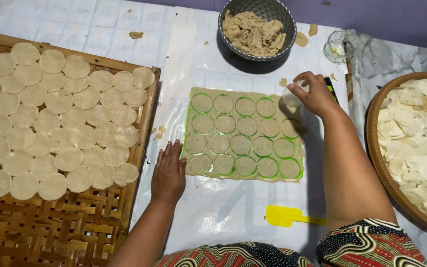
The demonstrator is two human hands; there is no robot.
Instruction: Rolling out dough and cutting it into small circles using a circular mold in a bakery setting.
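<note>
Pressing down at the 1 o'clock corner of the dough sheet [245,133], the right hand [314,94] is curled closed around a small round cutter [291,97], its fingers wrapped over the top, seemingly so the rim bites straight through. The sheet lies at the centre of the plastic-covered bench [223,207] on a green backing, already scored with rows of circles, so the cutter sits at the last uncut patch. The left hand [169,173] rests flat and spread open at the sheet's 9 o'clock edge, fingertips touching the border, holding nothing; it looks placed to stop the sheet sliding. At 9 o'clock a woven bamboo tray [75,232] carries cut discs laid in overlapping rows, probably for drying. At 3 o'clock a round basket [377,158] holds a loose heap of pale discs. A grey bowl [277,12] of dough scraps stands at 12 o'clock, within reach. A yellow spatula [285,216] lies at 5 o'clock, near the right forearm.
</note>
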